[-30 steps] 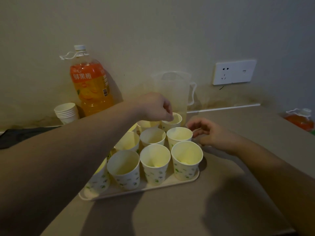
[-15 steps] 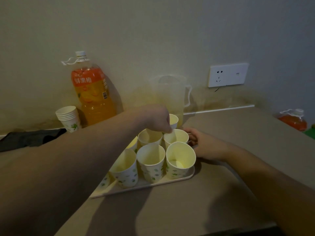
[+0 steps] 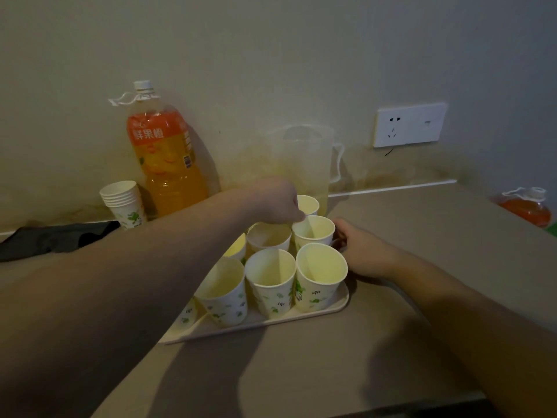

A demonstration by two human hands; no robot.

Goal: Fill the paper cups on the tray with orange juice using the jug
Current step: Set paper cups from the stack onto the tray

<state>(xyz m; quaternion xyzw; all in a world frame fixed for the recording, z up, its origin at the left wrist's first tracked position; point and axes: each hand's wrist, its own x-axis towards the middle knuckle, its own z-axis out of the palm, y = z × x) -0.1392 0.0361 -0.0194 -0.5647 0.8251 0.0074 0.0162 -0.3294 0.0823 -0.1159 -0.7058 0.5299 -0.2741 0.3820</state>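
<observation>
Several paper cups with green leaf prints (image 3: 271, 279) stand packed together on a cream tray (image 3: 327, 310); the ones whose insides show hold no juice. My left hand (image 3: 271, 203) reaches over them with curled fingers, fingertips pinching a rim where the back right cup (image 3: 309, 203) meets the cup in front of it (image 3: 315, 229). My right hand (image 3: 361, 251) lies at the tray's right side, fingers curled against that middle right cup. The translucent jug (image 3: 304, 164), with a little juice at its bottom, stands against the wall behind the tray, handle to the right.
A large orange juice bottle (image 3: 165, 158) stands at the back left beside a stack of spare cups (image 3: 123, 200). A black cloth (image 3: 54, 236) lies at the far left. Another orange bottle (image 3: 527, 206) sits off the table's right end. A wall socket (image 3: 410, 125) is above.
My right hand has moved left to the tray's side and closed against a cup. My left hand has drawn slightly nearer, from the back cup's rim toward the cup in front.
</observation>
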